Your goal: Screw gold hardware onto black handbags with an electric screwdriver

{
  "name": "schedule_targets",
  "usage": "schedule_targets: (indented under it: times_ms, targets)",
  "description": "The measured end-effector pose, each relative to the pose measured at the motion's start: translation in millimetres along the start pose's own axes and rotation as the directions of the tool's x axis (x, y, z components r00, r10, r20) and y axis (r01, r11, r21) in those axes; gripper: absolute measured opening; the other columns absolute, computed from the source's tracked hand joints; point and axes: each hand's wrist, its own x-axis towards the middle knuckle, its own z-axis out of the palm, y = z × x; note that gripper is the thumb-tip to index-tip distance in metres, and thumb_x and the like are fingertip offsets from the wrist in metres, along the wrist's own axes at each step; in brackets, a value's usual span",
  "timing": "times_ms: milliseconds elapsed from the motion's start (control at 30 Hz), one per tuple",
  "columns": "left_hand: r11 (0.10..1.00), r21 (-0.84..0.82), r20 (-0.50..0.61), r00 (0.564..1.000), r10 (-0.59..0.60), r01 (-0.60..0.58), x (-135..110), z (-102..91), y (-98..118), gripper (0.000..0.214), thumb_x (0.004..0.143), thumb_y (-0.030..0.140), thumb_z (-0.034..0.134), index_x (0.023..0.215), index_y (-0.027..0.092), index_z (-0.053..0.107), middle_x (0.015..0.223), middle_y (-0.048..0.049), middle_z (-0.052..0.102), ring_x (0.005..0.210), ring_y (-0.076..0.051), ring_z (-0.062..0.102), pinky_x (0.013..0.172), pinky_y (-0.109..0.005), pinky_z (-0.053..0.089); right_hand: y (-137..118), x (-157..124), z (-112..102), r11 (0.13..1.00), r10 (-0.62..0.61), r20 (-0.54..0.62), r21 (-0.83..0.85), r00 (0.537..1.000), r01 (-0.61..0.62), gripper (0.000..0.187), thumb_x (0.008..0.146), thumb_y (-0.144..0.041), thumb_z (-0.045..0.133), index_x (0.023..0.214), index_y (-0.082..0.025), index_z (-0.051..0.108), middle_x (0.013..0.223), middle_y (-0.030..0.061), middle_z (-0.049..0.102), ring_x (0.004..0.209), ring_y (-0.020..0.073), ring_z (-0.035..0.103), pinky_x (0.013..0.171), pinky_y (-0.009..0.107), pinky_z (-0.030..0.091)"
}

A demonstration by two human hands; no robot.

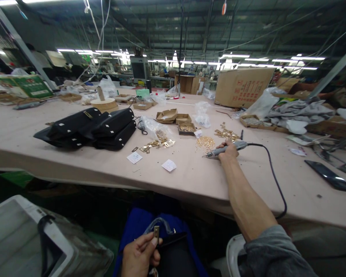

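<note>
My right hand (pixel 228 151) is wrapped round a grey corded electric screwdriver (pixel 240 145), its tip pointing left, low over the table beside a pile of small gold screws (pixel 205 143). Near my lap, my left hand (pixel 140 252) pinches a small metal plate with holes (pixel 156 231) between thumb and fingers. Below and beside that hand lies a black piece (pixel 177 254), on my lap; its full shape is hidden. Behind the screwdriver is a heap of gold metal plates (pixel 227 134).
Black bags (pixel 112 129) are stacked at left on the table (pixel 190 175). Small cardboard boxes (pixel 167 115), a plastic bag of gold fittings (pixel 158 130) and paper packets (pixel 168 165) lie mid-table. A phone (pixel 330 175) rests at right. A white bin (pixel 25 231) stands lower left.
</note>
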Motion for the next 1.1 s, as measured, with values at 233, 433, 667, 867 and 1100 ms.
schedule_targets:
  times_ms: [233,433,667,867,1100]
  targets:
    - [1.0,-0.016,-0.005,1.0,-0.004,0.004,-1,-0.3,0,0.058,0.061,0.055,0.092,0.09,0.007,0.078,0.054,-0.0079,0.066,0.042,-0.015,0.054,0.041,-0.022,0.044,0,0,0,1.0,-0.011,-0.02,-0.008,1.0,0.011,0.025,0.091,-0.014,0.067,0.086,-0.021,0.044,0.066,-0.0068,0.055,0.041,0.0082,0.048,0.034,0.016,0.045]
    - [1.0,0.014,0.02,1.0,-0.011,0.011,-1,-2.9,0,0.059,0.064,0.056,0.089,0.091,0.006,0.078,0.052,-0.0073,0.064,0.043,-0.015,0.055,0.042,-0.022,0.044,-1,-3,0,0.999,-0.047,-0.026,-0.021,0.999,0.047,0.026,0.089,-0.013,0.068,0.085,-0.022,0.043,0.066,-0.0065,0.055,0.041,0.0086,0.048,0.033,0.017,0.044]
    - [0.999,0.038,0.021,1.0,0.016,-0.017,1,-3.9,-4,0.056,0.067,0.057,0.088,0.091,0.007,0.079,0.055,-0.009,0.067,0.042,-0.015,0.055,0.042,-0.022,0.043,-4,-9,0,0.995,-0.1,0.037,-0.018,0.994,0.1,0.027,0.089,-0.015,0.069,0.082,-0.021,0.044,0.065,-0.0063,0.054,0.042,0.0086,0.048,0.034,0.017,0.045]
    - [0.998,0.067,0.053,0.999,0.0,-0.003,6,-8.9,-7,0.058,0.066,0.057,0.088,0.095,0.008,0.079,0.057,-0.0101,0.069,0.043,-0.017,0.057,0.042,-0.024,0.045,0,-13,-2,0.999,-0.021,0.107,-0.023,0.994,0.024,0.025,0.094,-0.019,0.066,0.082,-0.021,0.045,0.065,-0.0062,0.053,0.044,0.0086,0.048,0.037,0.018,0.048]
    - [0.998,0.062,0.062,0.998,-0.016,0.012,4,-8.2,-3,0.058,0.068,0.056,0.087,0.096,0.006,0.079,0.06,-0.0108,0.07,0.044,-0.016,0.058,0.044,-0.024,0.046,15,-15,0,0.998,0.014,0.157,-0.061,0.987,-0.004,0.026,0.098,-0.024,0.063,0.082,-0.022,0.042,0.063,-0.0069,0.051,0.043,0.0085,0.047,0.038,0.018,0.048]
